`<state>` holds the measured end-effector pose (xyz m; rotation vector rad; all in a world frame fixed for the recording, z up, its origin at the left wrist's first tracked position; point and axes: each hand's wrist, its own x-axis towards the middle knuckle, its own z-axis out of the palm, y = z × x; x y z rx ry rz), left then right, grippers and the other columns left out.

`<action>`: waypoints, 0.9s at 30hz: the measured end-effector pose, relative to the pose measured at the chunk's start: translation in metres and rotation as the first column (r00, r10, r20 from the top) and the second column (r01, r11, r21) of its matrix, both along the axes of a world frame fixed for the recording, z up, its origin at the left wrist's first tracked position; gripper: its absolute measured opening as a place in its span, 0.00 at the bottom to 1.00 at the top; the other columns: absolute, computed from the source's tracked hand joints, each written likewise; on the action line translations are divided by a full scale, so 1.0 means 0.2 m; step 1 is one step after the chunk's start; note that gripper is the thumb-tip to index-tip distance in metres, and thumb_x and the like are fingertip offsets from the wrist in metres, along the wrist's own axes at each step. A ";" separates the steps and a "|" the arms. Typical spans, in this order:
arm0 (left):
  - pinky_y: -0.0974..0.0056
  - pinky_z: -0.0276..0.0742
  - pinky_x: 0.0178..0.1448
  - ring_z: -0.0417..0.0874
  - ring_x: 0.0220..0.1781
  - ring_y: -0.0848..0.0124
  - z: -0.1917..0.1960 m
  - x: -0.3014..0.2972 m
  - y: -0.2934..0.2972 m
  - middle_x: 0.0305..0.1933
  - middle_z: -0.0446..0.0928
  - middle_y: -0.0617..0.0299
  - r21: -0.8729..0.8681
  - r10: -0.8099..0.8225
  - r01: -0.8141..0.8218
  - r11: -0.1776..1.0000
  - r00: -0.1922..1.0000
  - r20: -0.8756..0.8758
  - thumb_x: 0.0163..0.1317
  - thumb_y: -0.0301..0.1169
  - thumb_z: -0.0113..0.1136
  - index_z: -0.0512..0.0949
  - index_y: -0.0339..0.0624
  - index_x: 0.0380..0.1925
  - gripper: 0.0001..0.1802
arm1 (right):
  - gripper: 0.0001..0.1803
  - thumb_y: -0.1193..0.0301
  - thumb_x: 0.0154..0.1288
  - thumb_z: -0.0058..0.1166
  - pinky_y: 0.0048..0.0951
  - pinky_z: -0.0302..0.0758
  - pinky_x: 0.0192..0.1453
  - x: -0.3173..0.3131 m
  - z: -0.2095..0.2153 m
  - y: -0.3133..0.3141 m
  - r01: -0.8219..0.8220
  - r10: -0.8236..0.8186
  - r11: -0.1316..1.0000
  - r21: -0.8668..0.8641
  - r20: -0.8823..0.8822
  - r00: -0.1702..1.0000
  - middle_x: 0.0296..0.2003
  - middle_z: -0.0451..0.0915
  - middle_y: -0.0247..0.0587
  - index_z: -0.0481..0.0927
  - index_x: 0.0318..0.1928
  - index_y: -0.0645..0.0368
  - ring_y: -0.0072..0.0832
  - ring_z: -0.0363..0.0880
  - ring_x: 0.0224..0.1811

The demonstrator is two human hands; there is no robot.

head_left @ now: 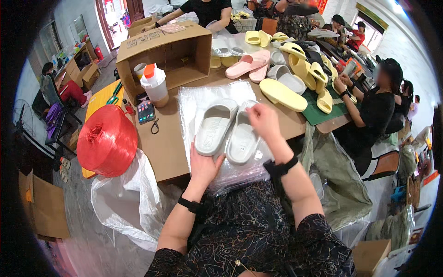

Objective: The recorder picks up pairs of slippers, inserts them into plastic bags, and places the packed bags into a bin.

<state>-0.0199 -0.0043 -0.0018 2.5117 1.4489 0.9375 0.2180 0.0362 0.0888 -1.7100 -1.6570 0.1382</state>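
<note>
A pair of light grey slide sandals lies on a stack of clear plastic bags [191, 101] in front of me, toes pointing away. My left hand [204, 165] grips the heel of the left slide sandal [214, 127], with the thumb at its inner side and some fingers hidden beneath. Bent over the strap of the right slide sandal [242, 141], my right hand [264, 121] has its fingers curled at the strap's outer side. The fingertips are partly hidden there. A small white sticker shows on the right slide's heel.
Left of the bags are a phone [146, 112], small black scissors [155, 126], an orange-capped bottle [154, 85] and a red twine roll [107, 141]. An open cardboard box [168, 41] stands behind. Yellow slides [282, 94] and pink slides [247, 64] lie right. A co-worker [376, 101] sits beyond.
</note>
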 end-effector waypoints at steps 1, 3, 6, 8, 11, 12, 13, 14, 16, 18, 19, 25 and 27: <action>0.44 0.48 0.80 0.57 0.76 0.46 0.00 0.01 -0.01 0.72 0.64 0.46 0.001 -0.001 0.001 1.000 1.000 0.000 0.59 0.49 0.65 0.69 0.42 0.68 0.40 | 0.26 0.48 0.65 0.57 0.45 0.80 0.44 -0.08 0.03 -0.07 0.004 0.004 0.980 -0.201 0.040 0.999 0.32 0.83 0.54 0.83 0.38 0.61 0.48 0.84 0.38; 0.45 0.49 0.79 0.58 0.75 0.45 -0.01 0.02 -0.01 0.71 0.66 0.47 -0.008 0.040 -0.041 0.999 0.999 -0.033 0.58 0.47 0.66 0.70 0.41 0.67 0.39 | 0.33 0.41 0.65 0.53 0.45 0.80 0.41 -0.16 -0.12 -0.10 0.049 -0.013 0.990 -0.131 0.261 0.965 0.31 0.83 0.56 0.82 0.34 0.65 0.48 0.85 0.35; 0.45 0.49 0.80 0.57 0.75 0.44 0.00 0.03 0.03 0.71 0.66 0.47 -0.015 -0.022 0.022 1.000 1.000 -0.003 0.56 0.45 0.68 0.71 0.43 0.67 0.39 | 0.37 0.37 0.63 0.52 0.46 0.81 0.38 -0.28 -0.23 -0.01 0.195 -0.195 0.980 0.035 0.328 0.924 0.29 0.83 0.57 0.81 0.32 0.67 0.48 0.85 0.32; 0.45 0.49 0.80 0.58 0.75 0.44 0.02 0.04 0.04 0.71 0.66 0.47 -0.013 -0.047 0.048 0.999 0.996 0.072 0.55 0.47 0.68 0.72 0.46 0.66 0.39 | 0.37 0.38 0.63 0.53 0.47 0.81 0.37 -0.29 -0.27 0.07 0.210 -0.202 0.978 0.005 0.299 0.933 0.29 0.83 0.57 0.81 0.32 0.67 0.49 0.85 0.31; 0.44 0.50 0.78 0.58 0.74 0.39 -0.02 0.04 0.04 0.71 0.62 0.36 0.050 0.054 -0.052 0.997 0.998 -0.031 0.55 0.48 0.67 0.71 0.44 0.66 0.39 | 0.31 0.44 0.65 0.54 0.48 0.81 0.36 -0.27 -0.31 0.15 0.183 -0.157 0.978 -0.096 0.228 0.961 0.26 0.83 0.55 0.81 0.31 0.66 0.50 0.84 0.29; 0.44 0.50 0.78 0.58 0.74 0.39 -0.04 0.04 0.04 0.71 0.62 0.36 0.057 0.050 -0.048 0.997 0.998 -0.030 0.55 0.48 0.67 0.71 0.44 0.66 0.39 | 0.29 0.47 0.65 0.54 0.48 0.81 0.36 -0.26 -0.32 0.17 0.197 -0.179 0.978 -0.066 0.209 0.961 0.26 0.83 0.55 0.81 0.31 0.65 0.51 0.84 0.28; 0.44 0.51 0.78 0.58 0.74 0.38 -0.04 0.04 0.05 0.71 0.62 0.36 0.066 0.064 -0.061 0.996 0.997 -0.034 0.57 0.48 0.66 0.71 0.43 0.66 0.38 | 0.26 0.49 0.65 0.54 0.49 0.81 0.36 -0.25 -0.32 0.20 0.212 -0.202 0.977 -0.036 0.190 0.961 0.25 0.83 0.55 0.81 0.30 0.65 0.51 0.84 0.28; 0.44 0.52 0.78 0.58 0.74 0.37 -0.04 0.04 0.06 0.71 0.62 0.36 0.079 0.077 -0.074 0.994 0.996 -0.035 0.58 0.49 0.64 0.71 0.43 0.66 0.37 | 0.24 0.52 0.65 0.54 0.50 0.80 0.35 -0.26 -0.32 0.20 0.208 -0.199 0.978 -0.030 0.178 0.964 0.26 0.83 0.55 0.81 0.29 0.64 0.52 0.84 0.28; 0.43 0.51 0.78 0.57 0.74 0.37 -0.03 0.04 0.03 0.71 0.61 0.33 0.029 0.065 -0.064 0.998 0.997 -0.040 0.58 0.49 0.64 0.70 0.42 0.66 0.38 | 0.23 0.55 0.64 0.54 0.50 0.81 0.36 -0.25 -0.35 0.19 0.177 -0.179 0.984 0.027 0.149 0.973 0.26 0.83 0.58 0.81 0.26 0.65 0.54 0.84 0.29; 0.42 0.50 0.78 0.55 0.75 0.36 -0.04 0.03 0.02 0.71 0.59 0.28 -0.035 0.077 -0.078 0.996 0.996 -0.051 0.58 0.49 0.65 0.69 0.37 0.66 0.41 | 0.22 0.57 0.64 0.54 0.50 0.81 0.37 -0.21 -0.34 0.21 0.173 -0.177 0.984 0.040 0.141 0.974 0.25 0.82 0.58 0.81 0.26 0.65 0.54 0.84 0.29; 0.42 0.50 0.78 0.55 0.75 0.35 -0.07 0.02 0.02 0.71 0.58 0.27 -0.044 0.080 -0.083 0.996 0.995 -0.051 0.58 0.50 0.65 0.68 0.34 0.67 0.42 | 0.21 0.58 0.63 0.54 0.51 0.81 0.37 -0.20 -0.34 0.21 0.149 -0.151 0.988 0.025 0.139 0.979 0.25 0.82 0.59 0.81 0.26 0.66 0.55 0.84 0.29; 0.43 0.46 0.79 0.52 0.77 0.36 -0.09 0.00 -0.01 0.74 0.53 0.27 -0.023 0.081 -0.084 0.996 0.992 -0.099 0.62 0.51 0.61 0.63 0.26 0.68 0.44 | 0.25 0.56 0.63 0.51 0.52 0.80 0.43 -0.03 -0.17 0.36 0.162 -0.163 0.985 0.063 0.009 0.987 0.27 0.81 0.67 0.82 0.27 0.70 0.58 0.84 0.33; 0.43 0.46 0.79 0.53 0.77 0.37 -0.07 0.04 0.01 0.74 0.54 0.27 -0.034 0.090 -0.095 0.995 0.988 -0.128 0.62 0.55 0.59 0.63 0.28 0.68 0.46 | 0.25 0.55 0.64 0.50 0.51 0.80 0.47 0.14 -0.15 0.44 0.255 -0.257 0.966 -0.038 -0.042 0.966 0.29 0.82 0.66 0.84 0.30 0.69 0.58 0.84 0.36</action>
